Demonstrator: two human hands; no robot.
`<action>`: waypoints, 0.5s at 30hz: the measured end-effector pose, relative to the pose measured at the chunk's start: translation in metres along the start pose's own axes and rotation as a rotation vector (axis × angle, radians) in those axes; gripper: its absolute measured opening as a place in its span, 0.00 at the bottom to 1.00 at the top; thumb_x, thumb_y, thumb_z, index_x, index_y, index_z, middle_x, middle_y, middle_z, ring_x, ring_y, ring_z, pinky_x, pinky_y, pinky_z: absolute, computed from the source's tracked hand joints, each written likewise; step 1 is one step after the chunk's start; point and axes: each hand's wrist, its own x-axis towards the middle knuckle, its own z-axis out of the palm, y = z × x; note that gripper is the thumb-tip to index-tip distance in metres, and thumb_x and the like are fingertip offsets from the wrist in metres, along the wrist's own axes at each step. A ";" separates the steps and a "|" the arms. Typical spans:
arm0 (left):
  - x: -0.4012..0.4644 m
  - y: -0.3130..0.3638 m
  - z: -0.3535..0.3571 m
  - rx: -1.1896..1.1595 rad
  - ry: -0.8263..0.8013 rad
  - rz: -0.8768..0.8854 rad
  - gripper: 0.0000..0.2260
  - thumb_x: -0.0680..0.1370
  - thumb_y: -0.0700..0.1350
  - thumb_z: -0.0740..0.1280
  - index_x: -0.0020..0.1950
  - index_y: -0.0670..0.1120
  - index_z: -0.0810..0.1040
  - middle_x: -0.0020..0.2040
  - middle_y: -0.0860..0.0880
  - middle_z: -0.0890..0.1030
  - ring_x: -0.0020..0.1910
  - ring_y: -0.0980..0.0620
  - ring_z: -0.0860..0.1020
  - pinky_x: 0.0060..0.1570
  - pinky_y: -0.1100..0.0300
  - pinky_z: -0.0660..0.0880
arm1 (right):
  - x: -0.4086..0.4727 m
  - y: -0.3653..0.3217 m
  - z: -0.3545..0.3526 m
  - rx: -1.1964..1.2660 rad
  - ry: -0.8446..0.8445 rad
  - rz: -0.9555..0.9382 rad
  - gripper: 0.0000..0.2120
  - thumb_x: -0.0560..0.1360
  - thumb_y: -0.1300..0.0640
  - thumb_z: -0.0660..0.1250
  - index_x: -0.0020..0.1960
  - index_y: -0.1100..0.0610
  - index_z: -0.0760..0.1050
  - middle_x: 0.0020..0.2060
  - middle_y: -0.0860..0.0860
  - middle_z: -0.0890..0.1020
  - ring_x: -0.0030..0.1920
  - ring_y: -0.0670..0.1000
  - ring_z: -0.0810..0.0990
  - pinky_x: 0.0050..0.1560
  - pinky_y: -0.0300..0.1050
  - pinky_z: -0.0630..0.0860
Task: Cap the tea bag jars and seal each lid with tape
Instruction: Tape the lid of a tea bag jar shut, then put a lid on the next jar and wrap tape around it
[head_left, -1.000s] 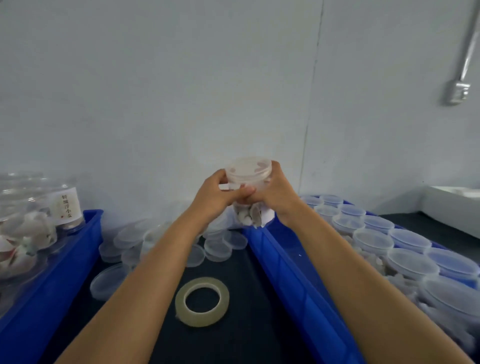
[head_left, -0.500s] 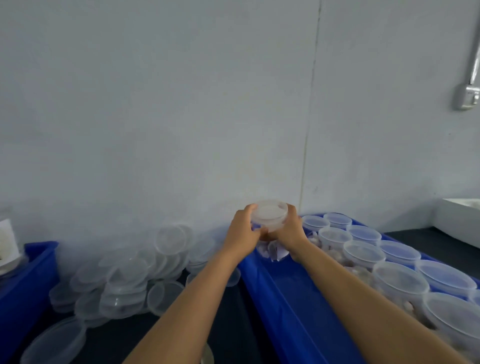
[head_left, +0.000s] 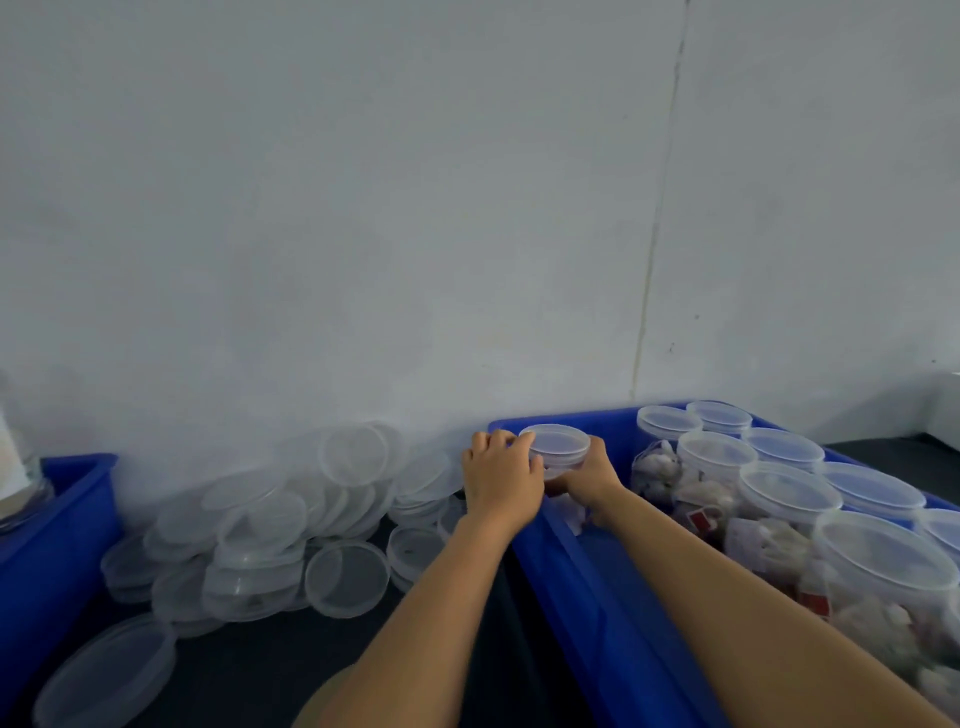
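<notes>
A clear capped jar of tea bags (head_left: 558, 447) stands in the far left corner of the right blue bin (head_left: 587, 587). My left hand (head_left: 498, 480) grips its lid from the left; my right hand (head_left: 589, 475) holds the jar's right side. Its lower body is hidden behind my hands and the bin wall. Several other capped jars of tea bags (head_left: 789, 493) fill the right part of that bin. No tape roll is in view.
A heap of loose clear lids (head_left: 291, 525) lies on the dark table against the white wall. A second blue bin (head_left: 57, 525) with a labelled jar (head_left: 15, 483) is at the left edge. A white box corner (head_left: 943, 410) is far right.
Both hands have carried the jar forward and down from chest height into the right bin's far corner. The view has tilted up, so the tape roll has left the frame.
</notes>
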 end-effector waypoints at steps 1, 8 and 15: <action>0.000 -0.001 0.002 0.010 -0.021 -0.001 0.19 0.83 0.50 0.54 0.74 0.51 0.67 0.70 0.49 0.70 0.67 0.46 0.63 0.64 0.54 0.60 | 0.001 0.004 0.001 0.005 0.000 0.010 0.39 0.65 0.65 0.76 0.69 0.53 0.60 0.62 0.58 0.71 0.59 0.58 0.73 0.59 0.60 0.74; 0.004 -0.008 0.004 0.049 -0.163 -0.004 0.22 0.84 0.52 0.51 0.77 0.49 0.60 0.73 0.48 0.63 0.69 0.46 0.61 0.67 0.52 0.60 | 0.007 0.007 0.007 -0.142 0.045 0.056 0.37 0.71 0.59 0.73 0.72 0.43 0.57 0.67 0.59 0.59 0.62 0.63 0.67 0.64 0.60 0.70; 0.009 -0.009 0.000 0.022 -0.270 -0.042 0.25 0.83 0.52 0.51 0.80 0.49 0.51 0.78 0.48 0.56 0.73 0.44 0.57 0.71 0.51 0.58 | 0.017 0.000 0.010 -0.065 -0.054 0.065 0.37 0.72 0.63 0.71 0.73 0.54 0.55 0.63 0.64 0.72 0.54 0.61 0.75 0.48 0.54 0.76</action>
